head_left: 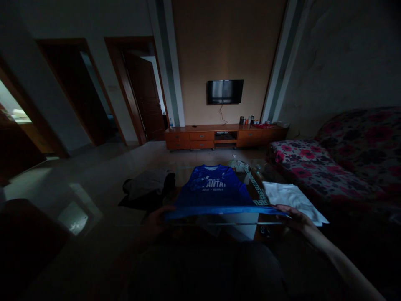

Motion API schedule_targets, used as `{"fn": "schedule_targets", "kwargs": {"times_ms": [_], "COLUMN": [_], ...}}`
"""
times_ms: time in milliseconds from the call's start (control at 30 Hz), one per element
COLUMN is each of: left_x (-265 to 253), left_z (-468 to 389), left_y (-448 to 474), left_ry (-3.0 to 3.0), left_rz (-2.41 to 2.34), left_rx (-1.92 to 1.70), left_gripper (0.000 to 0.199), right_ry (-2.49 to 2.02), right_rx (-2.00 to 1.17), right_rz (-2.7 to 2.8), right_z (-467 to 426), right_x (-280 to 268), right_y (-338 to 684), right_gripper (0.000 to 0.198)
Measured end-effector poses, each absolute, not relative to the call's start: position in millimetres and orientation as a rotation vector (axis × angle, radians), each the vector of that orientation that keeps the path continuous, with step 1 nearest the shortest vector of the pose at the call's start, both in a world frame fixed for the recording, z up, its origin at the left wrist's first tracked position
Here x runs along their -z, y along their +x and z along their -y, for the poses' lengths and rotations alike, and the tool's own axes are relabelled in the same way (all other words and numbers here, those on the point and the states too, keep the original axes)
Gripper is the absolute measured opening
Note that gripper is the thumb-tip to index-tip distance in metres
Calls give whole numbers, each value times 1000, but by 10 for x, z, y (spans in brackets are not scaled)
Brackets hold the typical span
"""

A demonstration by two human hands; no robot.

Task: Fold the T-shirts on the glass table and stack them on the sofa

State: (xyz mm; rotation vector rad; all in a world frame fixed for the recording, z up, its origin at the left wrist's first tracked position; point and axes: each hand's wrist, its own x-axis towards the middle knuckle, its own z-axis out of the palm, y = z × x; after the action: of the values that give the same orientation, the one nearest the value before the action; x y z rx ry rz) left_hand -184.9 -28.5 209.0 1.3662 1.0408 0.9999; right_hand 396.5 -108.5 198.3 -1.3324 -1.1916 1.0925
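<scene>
A blue T-shirt (216, 194) with white lettering is spread face up on a glass-topped table (257, 167), its collar pointing away from me. The near hem is lifted and stretched level between my two hands. My left hand (158, 219), dim in the shadow, grips the hem's left corner. At the right corner, my right hand (291, 217) pinches the cloth between thumb and fingers. Folded white cloth (294, 200) lies just beyond my right hand. Left of the shirt is a heap of grey and black clothes (148, 188).
A flower-patterned sofa (338, 167) stands along the right side. Past the table, a low wooden TV cabinet (200, 136) holds bottles and small items, under a wall-mounted television (224, 91). A crumpled plastic bag (239, 165) lies at the table's far edge. The room is dark.
</scene>
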Motion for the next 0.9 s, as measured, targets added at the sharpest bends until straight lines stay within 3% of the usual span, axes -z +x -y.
{"fn": "schedule_targets", "kwargs": {"times_ms": [133,333,633,900], "left_x": [-2203,-2275,-2180,-2164], "left_z": [231,179,374,-97], "left_y": [-1818,-1825,-2250,-2156], "left_ry": [1630,1814,2004,1737], "left_rz": [-1148,-1224,-1320,-1523], "left_rx": [-1020,-1029,-814,-1027], "left_gripper": [49,30,32,52], "right_ry": [-1435,-1470,-1496,-1520], "right_rx": [-936,-1048,-993,-887], "right_rz": [1264,1210,1443,1295], "right_z": [1006,993,1215,631], "right_x": [-1990,-2057,-2271,-1982], "right_y": [4002,4042,4123,4119], "right_gripper": [57,61,41,51]}}
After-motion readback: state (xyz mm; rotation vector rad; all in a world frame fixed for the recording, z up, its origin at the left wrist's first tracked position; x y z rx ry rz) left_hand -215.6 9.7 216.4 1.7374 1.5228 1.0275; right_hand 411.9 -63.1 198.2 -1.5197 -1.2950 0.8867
